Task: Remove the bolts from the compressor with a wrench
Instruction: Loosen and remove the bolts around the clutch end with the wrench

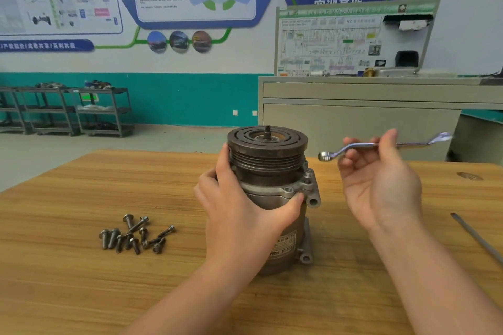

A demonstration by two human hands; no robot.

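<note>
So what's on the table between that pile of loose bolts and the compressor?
Nothing but bare wooden table, seen from the head camera. The bolts lie apart to the left of the compressor, which the left hand grips.

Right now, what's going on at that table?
A person steadies the upright compressor with the left hand and holds a wrench in the raised right hand, off the compressor. A pile of loose bolts lies on the wooden table. One bolt still sits in the flange.

Upright compressor (275,198), raised wrench (381,145)
</note>
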